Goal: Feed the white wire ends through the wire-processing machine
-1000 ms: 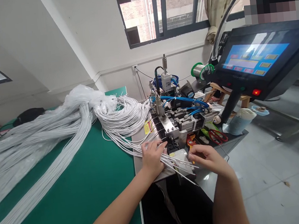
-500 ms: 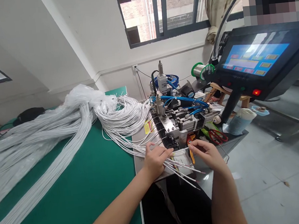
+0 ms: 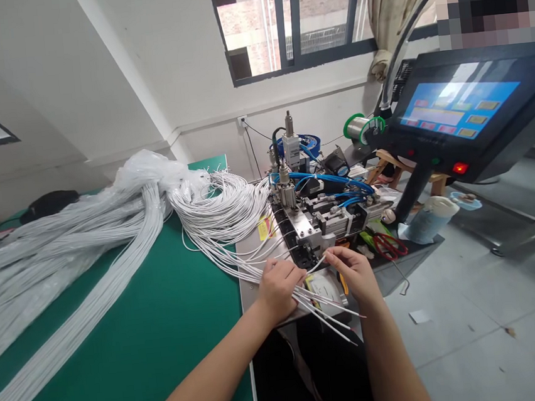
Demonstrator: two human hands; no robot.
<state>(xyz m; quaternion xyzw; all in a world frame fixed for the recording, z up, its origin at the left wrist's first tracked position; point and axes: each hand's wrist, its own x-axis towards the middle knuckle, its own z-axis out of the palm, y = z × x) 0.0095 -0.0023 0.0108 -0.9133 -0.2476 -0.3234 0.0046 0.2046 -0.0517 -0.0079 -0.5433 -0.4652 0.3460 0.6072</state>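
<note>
My left hand [image 3: 278, 287] is closed over a fan of thin white wires [image 3: 322, 305] on the metal plate [image 3: 249, 259] in front of a small machine [image 3: 319, 217]. The wire ends stick out past it to the right. My right hand [image 3: 354, 271] pinches one white wire [image 3: 319, 263] between thumb and fingers, just in front of the machine's jaw. A large bundle of the same white wires [image 3: 212, 215] loops back over the green mat [image 3: 156, 324] to the left.
A touch screen [image 3: 457, 110] on a stand is at the right. Red-handled scissors [image 3: 388, 244] and a solder spool [image 3: 359, 127] lie beside the machine. Plastic-wrapped wire bundles [image 3: 41, 260] cover the mat's left side. A window is behind. Grey floor lies to the right.
My right hand has moved left and up from beside the white box toward the machine's front, now pinching a single wire. My left hand has stayed on the wire fan.
</note>
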